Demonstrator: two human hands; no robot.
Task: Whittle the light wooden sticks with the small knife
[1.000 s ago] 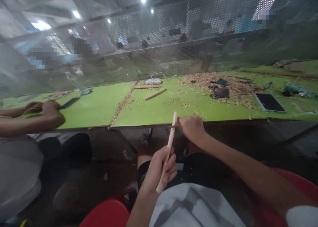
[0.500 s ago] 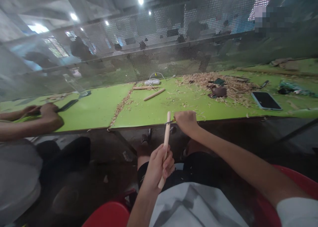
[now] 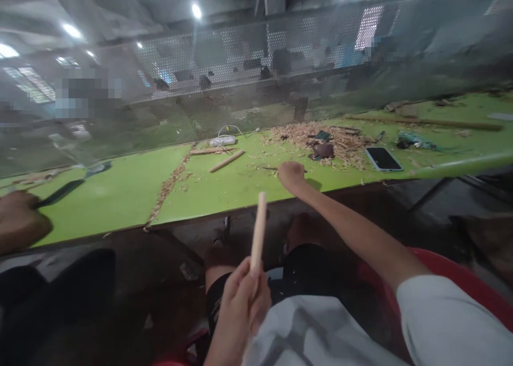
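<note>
My left hand [image 3: 239, 311] is closed round the lower end of a pale wooden stick [image 3: 258, 231], which points up and away over my lap. My right hand [image 3: 291, 174] is stretched out to the near part of the green table [image 3: 120, 200], fingers curled in a fist. A thin dark blade [image 3: 267, 168] sticks out to the left of that fist, so it seems to hold a small knife. The stick and the right hand are apart.
A heap of wood shavings [image 3: 308, 136], a dark pouch [image 3: 323, 150] and a phone [image 3: 382, 158] lie right of my hand. Another stick [image 3: 226, 161] and a white cable [image 3: 224, 139] lie further back. A perforated screen [image 3: 256, 61] backs the table. A co-worker's hand [image 3: 18, 222] is at left.
My right hand has left the stick's tip and moved forward onto the table. My left hand has dropped lower with the stick. The view has swung, shifting everything left.
</note>
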